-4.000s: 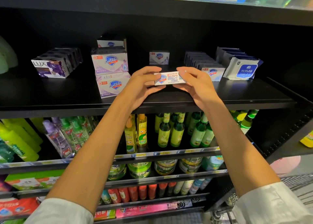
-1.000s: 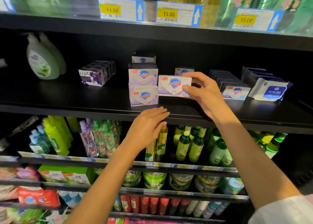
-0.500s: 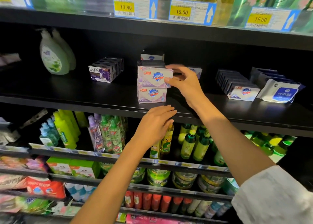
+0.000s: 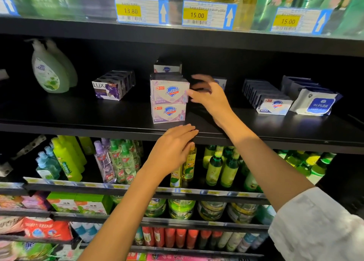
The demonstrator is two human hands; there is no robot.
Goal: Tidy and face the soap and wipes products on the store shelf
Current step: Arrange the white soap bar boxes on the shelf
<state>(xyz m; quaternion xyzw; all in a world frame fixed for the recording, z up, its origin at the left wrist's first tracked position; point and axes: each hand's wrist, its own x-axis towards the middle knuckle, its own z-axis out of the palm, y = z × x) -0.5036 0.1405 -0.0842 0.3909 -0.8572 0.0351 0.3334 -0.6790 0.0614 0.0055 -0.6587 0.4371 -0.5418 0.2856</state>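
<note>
Two pale pink Safeguard soap boxes are stacked at the middle of the black shelf (image 4: 78, 118): the upper box (image 4: 169, 92) on the lower box (image 4: 169, 112), both labels facing out. My right hand (image 4: 209, 95) hovers beside the upper box with fingers spread; its fingertips are at the box's right edge and hold nothing. My left hand (image 4: 174, 148) rests flat on the shelf's front lip below the stack. Another Safeguard box (image 4: 167, 68) stands behind the stack. A further box (image 4: 221, 83) is partly hidden behind my right hand.
Left on the shelf are a row of purple Lux boxes (image 4: 108, 89) and green pump bottles (image 4: 50, 69). Right are a row of blue-white Safeguard boxes (image 4: 273, 106) and wipes packs (image 4: 313, 105). Price tags (image 4: 140, 10) line the shelf above; bottles fill the shelves below.
My right hand carried a soap box leftwards, set it on top of the stack and let go; its fingers are now spread beside it. My left hand stayed on the shelf lip.
</note>
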